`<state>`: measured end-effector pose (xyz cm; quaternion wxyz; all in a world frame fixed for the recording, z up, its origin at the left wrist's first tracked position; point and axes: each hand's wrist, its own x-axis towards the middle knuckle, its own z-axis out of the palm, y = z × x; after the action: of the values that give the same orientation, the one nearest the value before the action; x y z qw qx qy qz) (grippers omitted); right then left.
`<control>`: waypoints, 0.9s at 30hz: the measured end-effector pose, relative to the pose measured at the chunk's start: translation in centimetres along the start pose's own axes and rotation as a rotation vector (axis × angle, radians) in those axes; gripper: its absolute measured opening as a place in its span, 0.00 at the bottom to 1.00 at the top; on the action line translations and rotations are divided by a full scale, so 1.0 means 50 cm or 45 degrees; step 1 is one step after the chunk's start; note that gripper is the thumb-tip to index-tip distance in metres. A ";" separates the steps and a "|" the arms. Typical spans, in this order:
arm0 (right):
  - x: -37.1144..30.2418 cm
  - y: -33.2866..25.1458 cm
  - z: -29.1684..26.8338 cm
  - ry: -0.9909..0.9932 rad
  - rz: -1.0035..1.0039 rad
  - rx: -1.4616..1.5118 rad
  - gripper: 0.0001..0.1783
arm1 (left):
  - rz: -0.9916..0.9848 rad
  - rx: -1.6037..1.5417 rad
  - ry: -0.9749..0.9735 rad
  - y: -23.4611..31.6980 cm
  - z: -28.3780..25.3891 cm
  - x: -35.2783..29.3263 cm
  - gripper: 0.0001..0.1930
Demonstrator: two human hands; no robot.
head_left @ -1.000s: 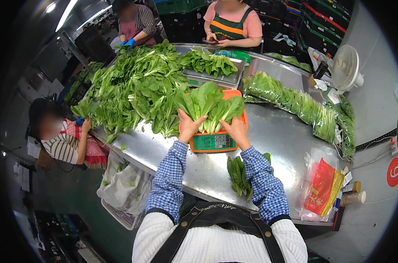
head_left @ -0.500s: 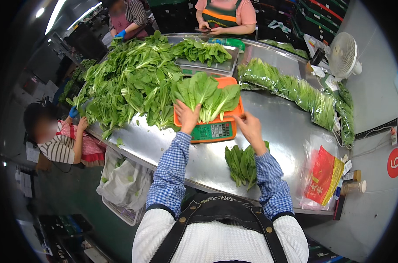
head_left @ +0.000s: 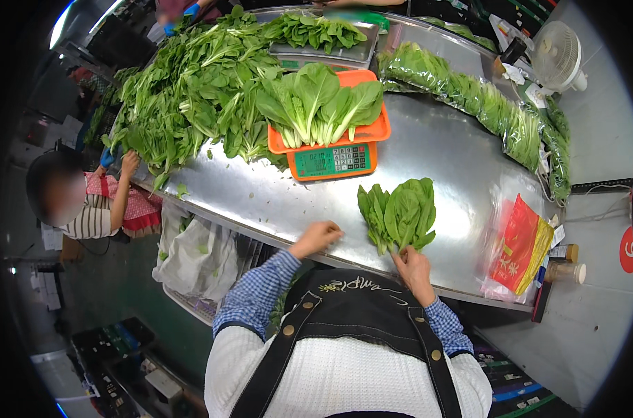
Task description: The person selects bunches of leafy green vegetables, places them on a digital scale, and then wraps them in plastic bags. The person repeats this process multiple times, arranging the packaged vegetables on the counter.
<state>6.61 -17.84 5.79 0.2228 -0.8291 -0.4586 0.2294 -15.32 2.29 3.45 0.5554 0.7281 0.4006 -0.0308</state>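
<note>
A small bunch of leafy greens (head_left: 408,212) lies near the table's front edge, leaves pointing away from me. My right hand (head_left: 414,270) has closed its fingers on the stem end of this bunch. To the left, my left hand (head_left: 318,239) hovers over the metal table with loosely bent fingers and nothing visible in it. Beyond both hands stands an orange scale (head_left: 369,166) with a green display panel. More leafy greens (head_left: 309,104) with white stems rest in its orange tray (head_left: 380,131), untouched.
A big heap of loose greens (head_left: 198,90) covers the table's left side. Behind the orange scale is a second scale (head_left: 362,52) bearing greens. Bagged greens (head_left: 463,90) line the right, near a fan (head_left: 557,56) and red-yellow packaging (head_left: 518,247). A co-worker (head_left: 97,202) stands at left.
Both hands have come back from the orange scale toward me. My left hand has let go of the greens in the tray; my right has taken hold of the bunch on the table.
</note>
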 end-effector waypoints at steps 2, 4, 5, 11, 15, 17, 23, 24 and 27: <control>0.001 -0.004 0.016 0.054 -0.014 0.027 0.16 | 0.097 0.055 -0.053 -0.008 0.073 0.009 0.22; 0.000 -0.001 0.020 0.099 -0.021 0.045 0.17 | 0.232 0.110 -0.013 0.017 0.118 0.022 0.28; -0.001 0.001 0.025 0.126 -0.026 0.085 0.17 | 0.179 0.009 0.010 0.036 0.128 0.029 0.30; -0.013 0.020 0.053 0.318 0.051 0.272 0.19 | 0.321 -0.091 0.341 0.068 0.204 0.076 0.30; -0.014 0.017 0.066 0.362 0.076 0.265 0.20 | 0.389 0.090 0.421 0.096 0.238 0.072 0.32; -0.015 0.023 0.071 0.376 0.048 0.301 0.20 | 0.439 0.033 0.428 0.102 0.253 0.073 0.31; -0.011 0.025 0.070 0.355 0.092 0.462 0.18 | 0.308 -0.467 0.328 0.113 0.271 0.095 0.32; -0.011 0.028 0.070 0.372 0.110 0.456 0.18 | 0.313 -0.553 0.285 0.109 0.260 0.099 0.32; -0.012 0.042 0.076 0.406 0.143 0.443 0.17 | 0.183 -0.909 0.144 0.092 0.222 0.082 0.29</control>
<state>5.50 -18.75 1.62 0.4188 -0.8282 -0.3244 0.1830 -5.25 -5.01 0.81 0.7521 0.5153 0.3641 0.1904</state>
